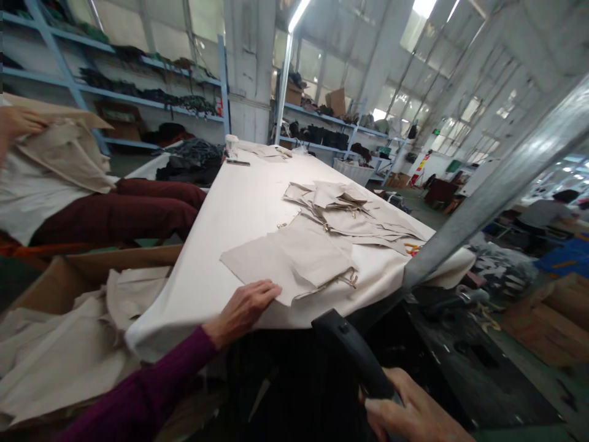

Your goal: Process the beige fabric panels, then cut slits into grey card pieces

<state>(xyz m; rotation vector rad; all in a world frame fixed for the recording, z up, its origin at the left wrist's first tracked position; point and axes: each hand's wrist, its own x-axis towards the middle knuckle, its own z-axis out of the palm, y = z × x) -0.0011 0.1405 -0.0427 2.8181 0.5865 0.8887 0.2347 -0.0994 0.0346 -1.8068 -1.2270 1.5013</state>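
Beige fabric piece (276,255): is lying flat on the near end of the white-covered table (230,215), just in front of a loose pile of similar pieces (343,205); its underside is hidden.
Axis of piece: long axis is running roughly across the table, left to right; one corner is pointing toward the wearer, the right end toward brass-coloured metal fittings (352,279).
Left hand (246,310): is resting at the near edge of the piece, fingers together and slightly bent; whether they are pinching the edge, cannot tell, the thumb being out of sight.
Right hand (409,405): is clenching the black handled tool (350,344), thumb and fingers wrapped around it; the bottom edge is cutting off part of the hand, and the grip is covering the tool's lower end.
Left cardboard box (92,264): is holding beige cloth (64,356) in a loose heap; its lower part is running out of view.
Right cardboard box (552,319): is standing on the floor; contents cannot be made out.
White basket (352,175): is holding dark items, too small to identify.
Co-worker (138,212): is sitting left of the table with beige cloth, partly cut off by the left edge.
Metal post (488,190): is slanting across the right side, hiding part of the table's edge.
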